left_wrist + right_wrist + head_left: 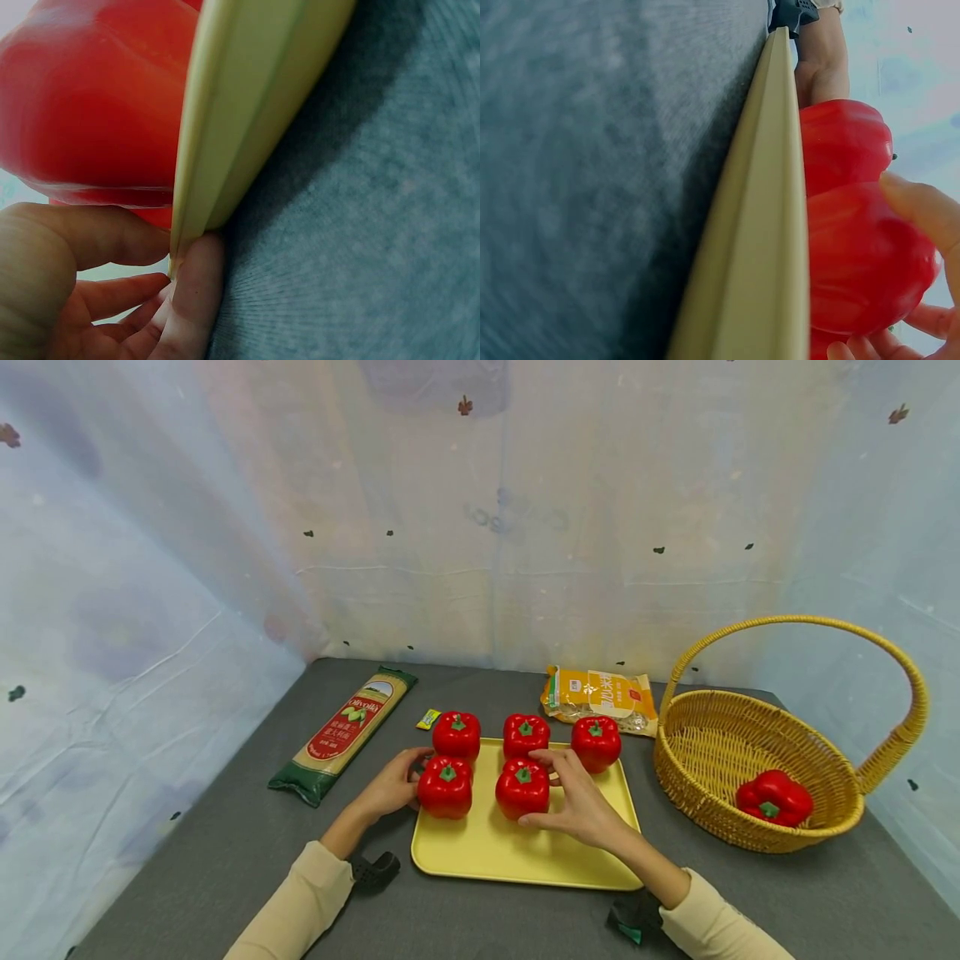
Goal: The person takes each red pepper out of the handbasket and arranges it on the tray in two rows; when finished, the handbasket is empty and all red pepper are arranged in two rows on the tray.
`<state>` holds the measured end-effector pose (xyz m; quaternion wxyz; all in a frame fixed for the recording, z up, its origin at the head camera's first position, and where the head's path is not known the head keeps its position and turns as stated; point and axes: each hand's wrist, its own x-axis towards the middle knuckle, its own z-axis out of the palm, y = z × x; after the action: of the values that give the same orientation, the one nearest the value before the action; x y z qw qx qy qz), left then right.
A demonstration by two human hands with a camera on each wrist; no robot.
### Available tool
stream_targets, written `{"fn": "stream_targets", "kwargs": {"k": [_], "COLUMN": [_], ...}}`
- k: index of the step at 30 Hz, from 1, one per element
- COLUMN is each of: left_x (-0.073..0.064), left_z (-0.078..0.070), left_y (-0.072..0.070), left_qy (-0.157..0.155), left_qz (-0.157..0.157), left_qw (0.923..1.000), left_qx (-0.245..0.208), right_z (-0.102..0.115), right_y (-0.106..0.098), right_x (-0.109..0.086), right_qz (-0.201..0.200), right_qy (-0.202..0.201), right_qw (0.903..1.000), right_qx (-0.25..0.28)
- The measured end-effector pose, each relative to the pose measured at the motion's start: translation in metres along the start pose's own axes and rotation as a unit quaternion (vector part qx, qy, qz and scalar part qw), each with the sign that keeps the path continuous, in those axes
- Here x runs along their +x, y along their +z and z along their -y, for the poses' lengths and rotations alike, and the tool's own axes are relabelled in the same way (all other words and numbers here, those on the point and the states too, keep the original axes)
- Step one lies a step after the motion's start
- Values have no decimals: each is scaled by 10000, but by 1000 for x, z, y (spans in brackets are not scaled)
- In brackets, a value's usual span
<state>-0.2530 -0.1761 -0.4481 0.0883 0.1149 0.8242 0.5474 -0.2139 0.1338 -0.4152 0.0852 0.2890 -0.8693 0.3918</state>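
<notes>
Several red bell peppers stand on a yellow tray (517, 864), stems up. My right hand (583, 806) grips the front middle bell pepper (522, 795), thumb on its near side and fingers behind; the right wrist view shows the thumb (926, 206) against the red skin. At the tray's left edge, my left hand (393, 785) is beside the front left bell pepper (446, 792). In the left wrist view its thumb and fingers (196, 292) pinch the tray's rim (225, 112). Three more bell peppers, one of them at the back right (596, 745), form a row behind.
A wicker basket (697, 789) with a tall handle stands at the right, holding one red bell pepper (776, 798). Behind the tray lies an orange food packet (598, 697). A long pasta packet (345, 731) and a small yellow-green packet (428, 719) lie at the left.
</notes>
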Motion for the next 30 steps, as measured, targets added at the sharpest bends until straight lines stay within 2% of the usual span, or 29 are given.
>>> {"fn": "stream_targets", "kwargs": {"k": [8,14,30], "left_x": [0,0,2], "left_z": [0,1,3], "left_y": [1,0,1], "left_qy": [30,29,58], "left_qz": [-13,-12,-51], "left_qw": [10000,10000,10000], "left_qx": [11,-22,37], "right_z": [7,13,4], "right_y": [-8,-23,-98], "right_x": [0,2,0], "right_qz": [-54,-128,-1231], "right_qy": [-57,-161,-235], "right_qw": [9999,9992,9921], "right_qx": [135,329,104]}}
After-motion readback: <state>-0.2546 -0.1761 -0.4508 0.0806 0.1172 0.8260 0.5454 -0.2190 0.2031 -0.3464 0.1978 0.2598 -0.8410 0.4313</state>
